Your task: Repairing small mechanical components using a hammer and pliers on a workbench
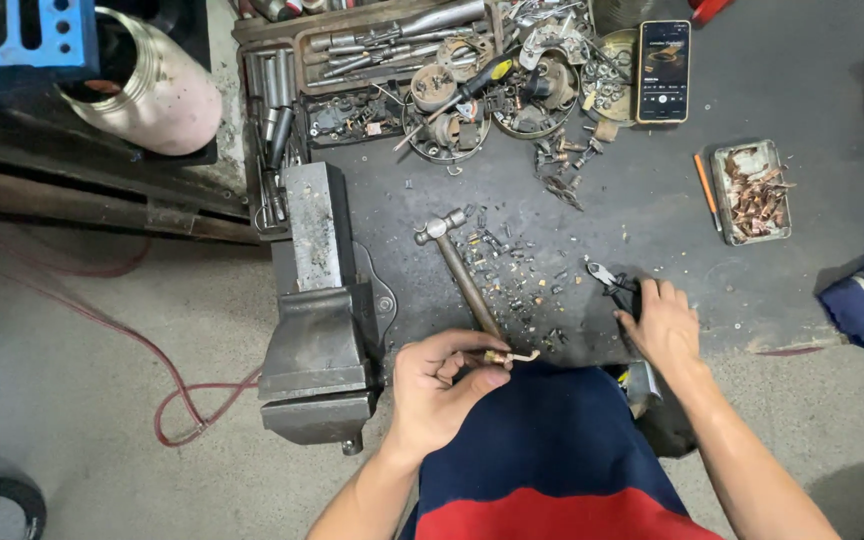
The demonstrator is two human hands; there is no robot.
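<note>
The dark mat [802, 90] ends low in the frame, just past both hands, with bare grey floor to the lower left and lower right; its right half is mostly open, while the upper middle is crowded. The left hand [437, 385], at lower centre, is closed around a small brass-coloured bent piece [512, 356], pinched between thumb and fingers just beside the wooden handle of a hammer [460, 268]. The right hand [664, 325], right of centre, lies fingers-down on the dark handles of a pair of pliers [607, 280]; whether it grips them I cannot tell. Small bits of metal are scattered between the hands. A heavy grey vise [320, 320] hems in the left side. At upper middle, a tool tray [272, 130] holds sockets and rods, beside round motor parts. At right, a small metal tin [750, 190] is full of copper scraps, with a phone [663, 70] above it.
</note>
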